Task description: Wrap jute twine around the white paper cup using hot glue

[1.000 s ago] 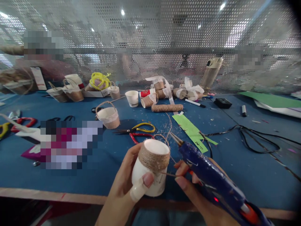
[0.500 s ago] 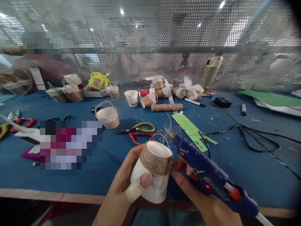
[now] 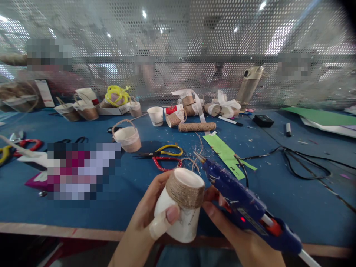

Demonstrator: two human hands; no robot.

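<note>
My left hand [image 3: 155,207] is wrapped around a white paper cup [image 3: 179,222], thumb across its front. Brown twine [image 3: 185,191] winds in a band around the cup's upper part, and the cup tilts a little. At the cup's right side, my right hand [image 3: 228,222] is closed about a blue glue gun [image 3: 236,196] with a lit red light. Its nozzle points up and left, apart from the cup. Thumb and fingers of that hand come close to the twine band; whether they pinch the strand cannot be made out. Loose twine [image 3: 191,160] lies behind the cup.
Scissors [image 3: 167,154] with yellow and red handles lie beyond the cup. A small twine-handled basket [image 3: 129,139], a twine roll [image 3: 197,127] and a green strip [image 3: 225,155] are farther back. A black cord [image 3: 292,152] loops at right. A perforated metal screen [image 3: 178,48] closes the back.
The glue gun's rear has shifted slightly left and down. The cup has tipped very slightly in my left hand. Both hands stay almost in place.
</note>
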